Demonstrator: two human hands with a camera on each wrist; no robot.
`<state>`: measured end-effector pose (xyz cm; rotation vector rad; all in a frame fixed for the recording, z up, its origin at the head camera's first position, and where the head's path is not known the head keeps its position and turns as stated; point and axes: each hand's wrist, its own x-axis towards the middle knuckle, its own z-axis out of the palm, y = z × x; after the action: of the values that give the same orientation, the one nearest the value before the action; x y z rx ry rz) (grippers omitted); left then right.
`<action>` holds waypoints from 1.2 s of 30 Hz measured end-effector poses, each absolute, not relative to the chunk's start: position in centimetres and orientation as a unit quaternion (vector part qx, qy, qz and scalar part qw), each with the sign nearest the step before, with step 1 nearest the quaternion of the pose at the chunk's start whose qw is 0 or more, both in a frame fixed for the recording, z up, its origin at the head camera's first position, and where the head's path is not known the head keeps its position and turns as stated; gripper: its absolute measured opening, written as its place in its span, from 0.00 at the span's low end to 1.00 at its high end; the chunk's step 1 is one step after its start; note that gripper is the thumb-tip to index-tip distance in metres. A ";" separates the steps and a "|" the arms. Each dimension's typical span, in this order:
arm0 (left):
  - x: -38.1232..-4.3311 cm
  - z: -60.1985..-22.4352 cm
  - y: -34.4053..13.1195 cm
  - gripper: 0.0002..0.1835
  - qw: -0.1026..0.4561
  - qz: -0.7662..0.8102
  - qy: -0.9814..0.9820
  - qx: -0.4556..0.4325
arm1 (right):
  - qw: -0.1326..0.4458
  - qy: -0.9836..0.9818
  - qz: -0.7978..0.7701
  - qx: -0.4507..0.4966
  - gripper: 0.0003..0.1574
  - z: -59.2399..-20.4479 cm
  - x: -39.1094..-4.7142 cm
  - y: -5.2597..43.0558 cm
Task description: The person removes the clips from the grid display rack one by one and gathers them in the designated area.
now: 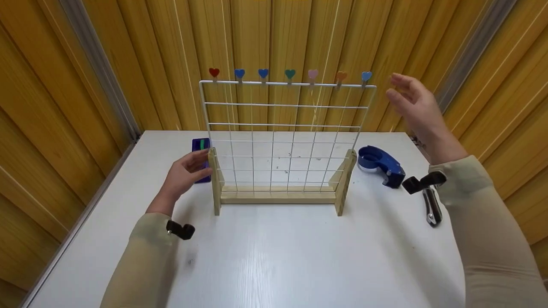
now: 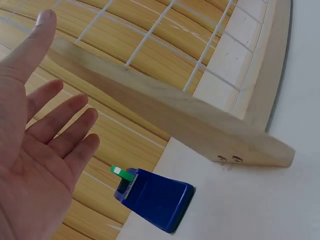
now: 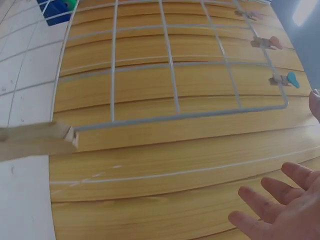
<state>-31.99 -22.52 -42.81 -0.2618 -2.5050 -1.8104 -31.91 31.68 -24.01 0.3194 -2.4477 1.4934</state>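
A white wire grid (image 1: 282,125) stands upright in a wooden stand (image 1: 278,197) on the table. Along its top wire sits a row of several heart-topped clips, from a red heart clip (image 1: 214,73) at the left to a light blue heart clip (image 1: 366,77) at the right. My left hand (image 1: 182,177) is beside the stand's left post, fingers loosely extended and holding nothing; the left wrist view shows its open palm. Raised in the air, my right hand (image 1: 417,105) is just right of the grid's top corner, its fingers relaxed and apart from the clips.
A blue tape dispenser (image 1: 381,164) lies right of the stand, with a dark-handled utility knife (image 1: 432,207) nearer the right edge. Behind my left hand is a dark blue box-shaped item (image 2: 157,200) with a green tab. Yellow wood-patterned panels (image 1: 291,38) rise behind the table (image 1: 274,256).
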 end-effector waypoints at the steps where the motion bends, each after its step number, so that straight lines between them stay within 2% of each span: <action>1: -32.0 -43.1 -22.3 0.36 0.016 -0.588 -0.805 -0.080 | 0.130 -0.837 0.520 0.116 0.39 -23.7 -32.0 31.3; 7: -32.3 -44.4 -21.6 0.38 -0.010 -0.594 -0.802 -0.063 | 0.127 -0.751 0.631 0.148 0.31 -22.4 -32.5 29.5; 14: -32.9 -45.4 -21.4 0.36 -0.004 -0.588 -0.807 -0.057 | 0.106 -0.693 0.694 0.165 0.20 -21.4 -33.4 28.1; 36: -33.4 -45.1 -21.4 0.27 -0.004 -0.584 -0.809 -0.060 | 0.109 -0.719 0.667 0.162 0.15 -20.6 -33.8 27.5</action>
<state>-33.39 -21.36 -45.10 -0.1903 -2.5493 -1.8400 -33.79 27.51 -20.58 0.4759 -2.1141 1.9628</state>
